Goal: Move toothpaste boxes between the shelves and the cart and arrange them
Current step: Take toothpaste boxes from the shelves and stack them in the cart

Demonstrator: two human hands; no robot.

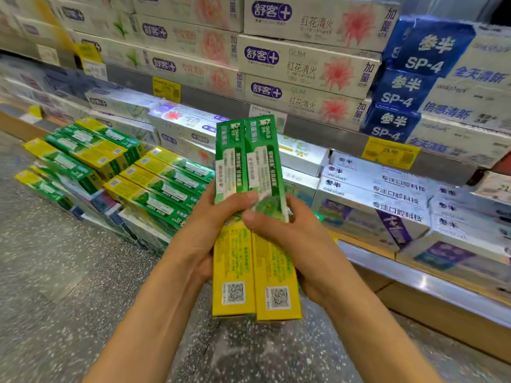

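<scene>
Shelves (304,125) of white and blue boxes filled the background — green-yellow stacks (116,172) stood on the floor (55,272) left. Two toothpaste boxes (249,217) were held side by side, left hand (210,225) and right hand (293,233) each curled around them.

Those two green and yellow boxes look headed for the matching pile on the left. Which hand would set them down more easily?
Probably the left hand. It grips the two boxes on the side facing the green pile, which lies to its left. The right hand holds the far side and would have to cross over.
</scene>
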